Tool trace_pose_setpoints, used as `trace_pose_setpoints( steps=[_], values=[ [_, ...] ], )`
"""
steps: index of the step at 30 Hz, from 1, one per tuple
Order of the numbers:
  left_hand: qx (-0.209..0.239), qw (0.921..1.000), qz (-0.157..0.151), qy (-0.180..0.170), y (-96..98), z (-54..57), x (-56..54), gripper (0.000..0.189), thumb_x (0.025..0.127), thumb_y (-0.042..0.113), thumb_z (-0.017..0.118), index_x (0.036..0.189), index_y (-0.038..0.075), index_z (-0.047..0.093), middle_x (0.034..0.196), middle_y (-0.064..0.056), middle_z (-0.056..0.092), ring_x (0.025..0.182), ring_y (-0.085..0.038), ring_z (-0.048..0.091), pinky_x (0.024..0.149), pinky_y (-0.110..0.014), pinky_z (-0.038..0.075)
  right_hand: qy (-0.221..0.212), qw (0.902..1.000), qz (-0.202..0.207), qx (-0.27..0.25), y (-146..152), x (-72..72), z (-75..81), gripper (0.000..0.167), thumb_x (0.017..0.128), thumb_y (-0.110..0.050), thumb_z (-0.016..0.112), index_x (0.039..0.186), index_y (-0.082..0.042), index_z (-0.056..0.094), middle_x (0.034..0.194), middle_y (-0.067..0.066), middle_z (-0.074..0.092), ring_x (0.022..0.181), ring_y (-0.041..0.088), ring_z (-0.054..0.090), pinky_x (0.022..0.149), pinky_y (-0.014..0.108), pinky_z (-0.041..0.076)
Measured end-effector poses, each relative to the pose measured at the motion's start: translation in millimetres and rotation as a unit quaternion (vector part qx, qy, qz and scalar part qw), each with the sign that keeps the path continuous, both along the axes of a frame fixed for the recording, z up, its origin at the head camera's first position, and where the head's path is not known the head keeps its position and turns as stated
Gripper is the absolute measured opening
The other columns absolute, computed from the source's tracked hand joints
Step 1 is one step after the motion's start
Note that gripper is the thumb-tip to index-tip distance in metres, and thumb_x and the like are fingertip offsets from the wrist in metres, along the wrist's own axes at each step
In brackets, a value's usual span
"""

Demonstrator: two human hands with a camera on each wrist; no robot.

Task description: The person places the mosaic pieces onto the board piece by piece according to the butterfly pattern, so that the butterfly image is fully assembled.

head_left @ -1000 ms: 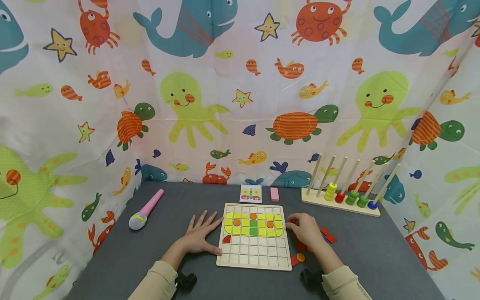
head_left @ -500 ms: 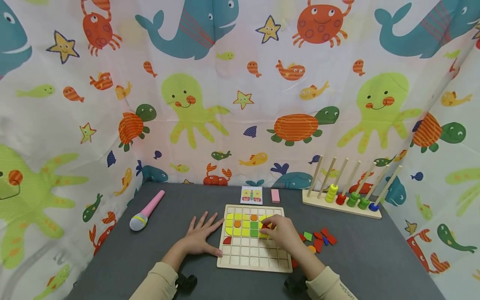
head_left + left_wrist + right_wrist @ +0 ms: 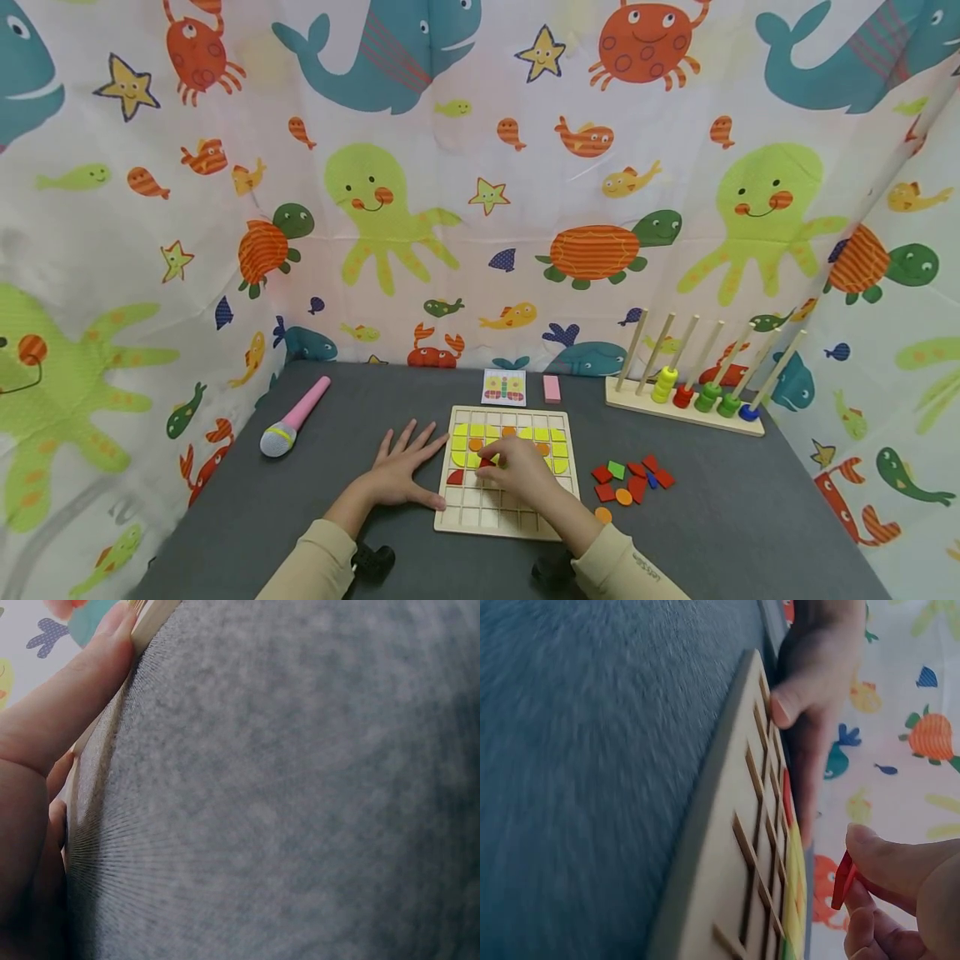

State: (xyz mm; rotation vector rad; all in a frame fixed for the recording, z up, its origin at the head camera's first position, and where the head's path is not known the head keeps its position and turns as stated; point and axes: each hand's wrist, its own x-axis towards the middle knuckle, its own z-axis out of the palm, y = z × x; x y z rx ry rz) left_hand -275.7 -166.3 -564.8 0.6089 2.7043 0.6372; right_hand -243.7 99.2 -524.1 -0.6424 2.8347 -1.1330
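My right hand pinches a red tile between thumb and fingers, over the left-middle part of the wooden grid board. Yellow, orange and green tiles fill upper rows of the board, partly hidden by this hand. One red rounded tile sits in the leftmost cell of the row below the yellow ones. My left hand lies with spread fingers on the table at the board's left side. Its thumb touches the board's edge, as the left wrist view also shows.
Loose red, orange, green and blue tiles lie right of the board. Behind it are a butterfly pattern card and a pink block. A toy microphone lies at left; a peg stand with rings stands at back right.
My right hand has moved left from the loose tiles, across the board, carrying the red tile towards the left-middle cells. The left hand has stayed in place.
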Motion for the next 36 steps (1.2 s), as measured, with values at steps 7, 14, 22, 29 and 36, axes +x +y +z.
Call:
trace_pose_setpoints(
  steps=[7,14,22,29,36],
  values=[
    [0.025,0.9995,-0.013,0.013,-2.1,-0.5,1.9,0.116,0.067,0.081,0.072,0.161,0.033,0.025,0.171,-0.007,0.011,0.156,-0.04,-0.009,0.115,-0.07,-0.017,-0.018,0.9996,0.005,0.019,-21,-2.0,-7.2,0.029,0.085,-0.024,0.083,0.108,-0.008,0.079,0.095,0.001,0.074,0.073,0.01,0.054,0.064,0.023,0.047],
    [-0.002,0.9998,-0.01,0.016,0.5,2.8,1.4,0.115,0.067,0.08,0.073,0.162,0.034,0.024,0.171,-0.003,0.011,0.157,-0.038,-0.007,0.117,-0.07,-0.01,-0.035,0.9983,-0.005,0.045,-27,-0.1,-10.4,0.028,0.083,-0.027,0.085,0.105,-0.011,0.08,0.09,-0.002,0.073,0.072,0.009,0.053,0.064,0.024,0.046],
    [-0.001,0.9999,-0.007,0.012,-0.9,0.1,0.5,0.117,0.066,0.08,0.074,0.161,0.033,0.025,0.171,-0.003,0.012,0.156,-0.038,-0.008,0.117,-0.068,-0.013,-0.03,0.9983,-0.018,0.046,-27,-4.1,-16.1,0.027,0.08,-0.03,0.087,0.1,-0.013,0.08,0.088,-0.004,0.069,0.074,0.01,0.053,0.065,0.025,0.047],
    [-0.009,0.9998,-0.004,0.018,-1.4,0.0,0.6,0.116,0.066,0.08,0.073,0.161,0.035,0.025,0.171,-0.001,0.011,0.157,-0.036,-0.009,0.117,-0.068,-0.013,-0.033,0.9973,-0.023,0.062,-29,-6.1,-15.7,0.031,0.077,-0.039,0.088,0.098,-0.016,0.08,0.088,-0.007,0.07,0.076,0.009,0.055,0.067,0.028,0.048],
    [-0.009,0.9998,-0.003,0.019,-1.2,-0.3,0.4,0.115,0.066,0.08,0.073,0.161,0.037,0.024,0.171,0.0,0.011,0.157,-0.036,-0.009,0.117,-0.068,-0.012,-0.033,0.9954,-0.032,0.083,-24,0.7,-9.3,0.027,0.079,-0.035,0.087,0.098,-0.016,0.081,0.091,-0.005,0.069,0.082,0.011,0.056,0.074,0.033,0.051]
  ],
)
